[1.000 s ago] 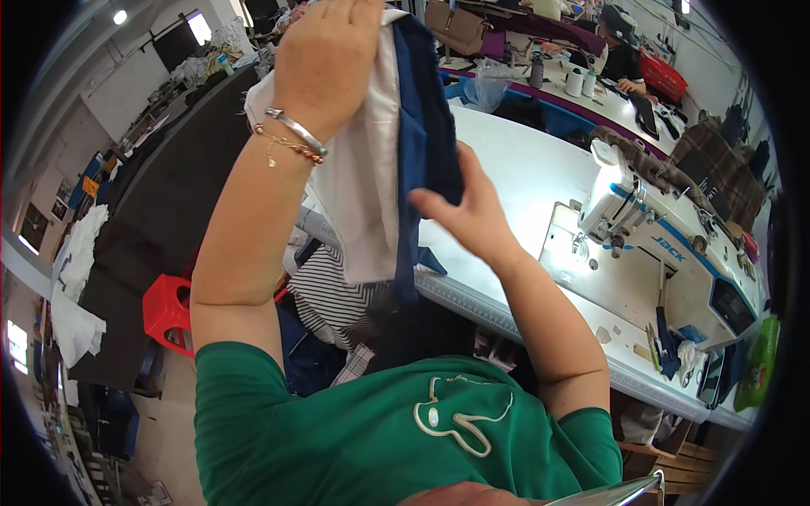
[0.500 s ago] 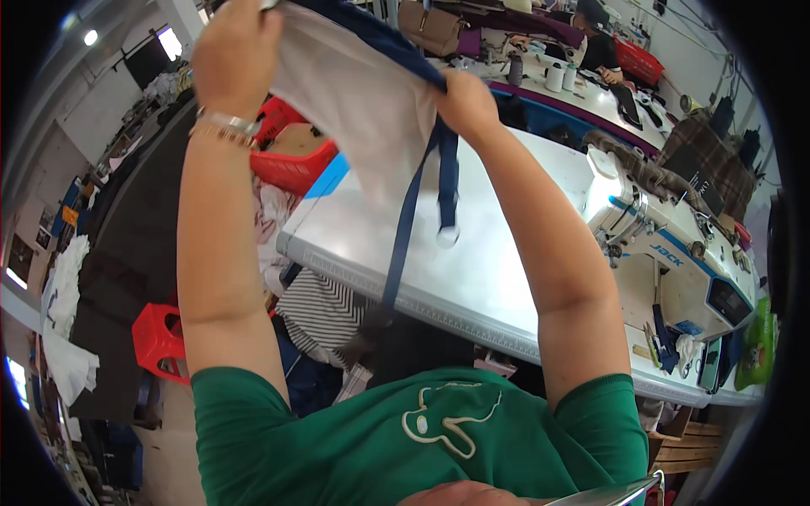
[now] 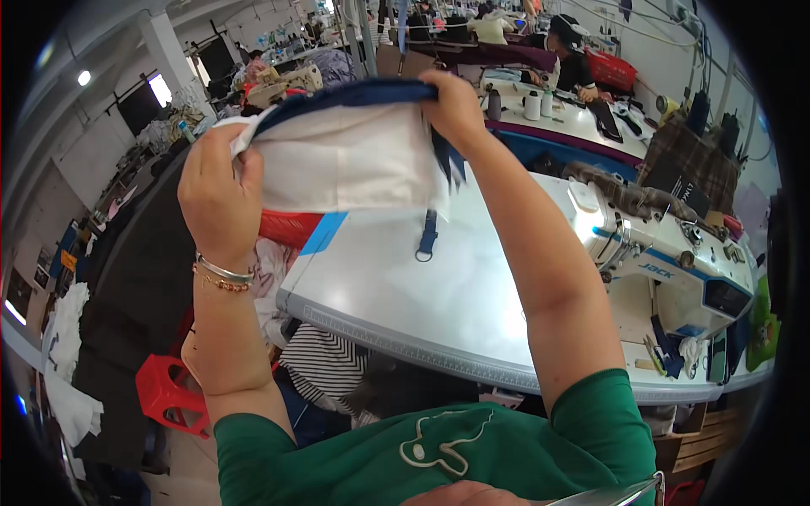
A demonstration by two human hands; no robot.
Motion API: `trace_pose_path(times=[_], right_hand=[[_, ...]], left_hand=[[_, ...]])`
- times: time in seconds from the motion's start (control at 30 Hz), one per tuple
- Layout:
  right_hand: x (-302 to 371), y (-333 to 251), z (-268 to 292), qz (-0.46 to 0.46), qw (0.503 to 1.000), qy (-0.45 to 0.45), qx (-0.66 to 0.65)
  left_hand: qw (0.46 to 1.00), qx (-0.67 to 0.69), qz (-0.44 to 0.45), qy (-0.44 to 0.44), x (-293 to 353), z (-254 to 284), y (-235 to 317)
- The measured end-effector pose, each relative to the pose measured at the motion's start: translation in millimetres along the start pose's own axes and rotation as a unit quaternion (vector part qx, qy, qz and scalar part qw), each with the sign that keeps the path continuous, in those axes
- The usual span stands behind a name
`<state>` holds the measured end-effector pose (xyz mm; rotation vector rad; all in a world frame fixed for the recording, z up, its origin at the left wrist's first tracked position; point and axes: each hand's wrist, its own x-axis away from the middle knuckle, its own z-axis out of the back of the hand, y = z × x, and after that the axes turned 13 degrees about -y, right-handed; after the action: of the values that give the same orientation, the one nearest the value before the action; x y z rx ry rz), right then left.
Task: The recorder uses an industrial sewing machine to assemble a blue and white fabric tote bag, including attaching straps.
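White-and-navy cloth (image 3: pixel 346 164), judged light, limp and best gripped at opposite corners, is held above the white table (image 3: pixel 380 291), pinched by the left hand's (image 3: pixel 218 192) closed fingers and clasped by the right hand's (image 3: pixel 456 110) curled ones.

A white sewing machine (image 3: pixel 675 266) stands toward the right end of the white table (image 3: pixel 396 287), a ruled strip (image 3: pixel 405 351) running along its near edge. A blue patch (image 3: pixel 325 234) marks the left edge. Below the near edge shows striped cloth (image 3: pixel 319 363); a red stool (image 3: pixel 154 384) stands farther left. On the second table (image 3: pixel 620 152), thread cones (image 3: pixel 531 105) stand near the left edge, and a person (image 3: pixel 572 63) in dark clothing is at the far edge.
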<state>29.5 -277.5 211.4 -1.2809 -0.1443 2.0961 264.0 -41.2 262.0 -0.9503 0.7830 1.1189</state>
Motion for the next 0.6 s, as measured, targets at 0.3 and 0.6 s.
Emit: trace_pose_path(times=[0.3,0.6], right_hand=[[42,39,-33,-0.071,0.983,-0.163,-0.053],[78,59,-17,0.124,0.984,0.124,0.02]], left_hand=[[0.983,0.054,0.092,-0.15,23,-35,-7],[0.983,0.088,-0.023,-0.161,147,-47,62]])
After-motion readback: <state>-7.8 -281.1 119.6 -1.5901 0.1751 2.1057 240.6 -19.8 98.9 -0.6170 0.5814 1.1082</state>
